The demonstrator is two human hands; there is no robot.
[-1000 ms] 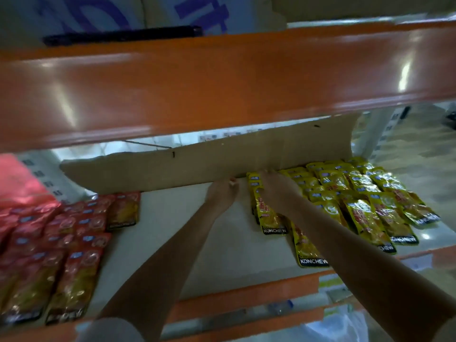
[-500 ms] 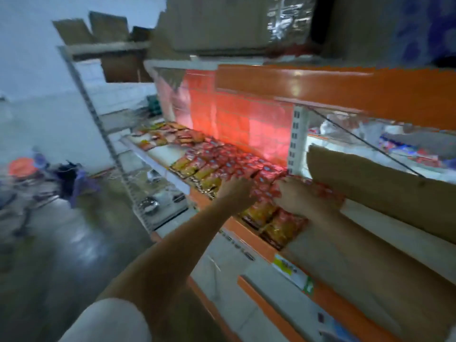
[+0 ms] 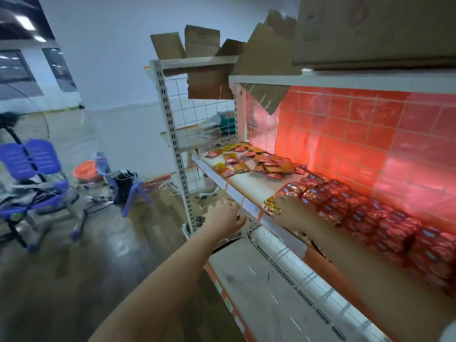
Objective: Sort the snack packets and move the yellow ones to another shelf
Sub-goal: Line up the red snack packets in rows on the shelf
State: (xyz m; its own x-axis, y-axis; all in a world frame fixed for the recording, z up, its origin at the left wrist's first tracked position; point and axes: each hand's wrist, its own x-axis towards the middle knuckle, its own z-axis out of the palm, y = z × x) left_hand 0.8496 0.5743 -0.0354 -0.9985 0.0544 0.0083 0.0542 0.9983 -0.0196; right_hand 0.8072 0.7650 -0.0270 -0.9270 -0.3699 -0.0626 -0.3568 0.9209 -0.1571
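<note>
From the head camera, we are reaching both arms toward the shelf (image 3: 249, 186). Our right hand (image 3: 290, 213) is resting at the near end of the red snack packets (image 3: 370, 213), fingers curled over a yellow packet (image 3: 271, 204) at about 1 o'clock from the left hand. Whether it is truly pinching it we cannot tell through the blur. Our left hand (image 3: 225, 215) is hovering off the shelf lip, fingers loosely bent, holding nothing we can make out. More mixed packets (image 3: 256, 162) are lying at 12 o'clock. We are risking dragging a red packet along, since the rows are touching the yellow one.
</note>
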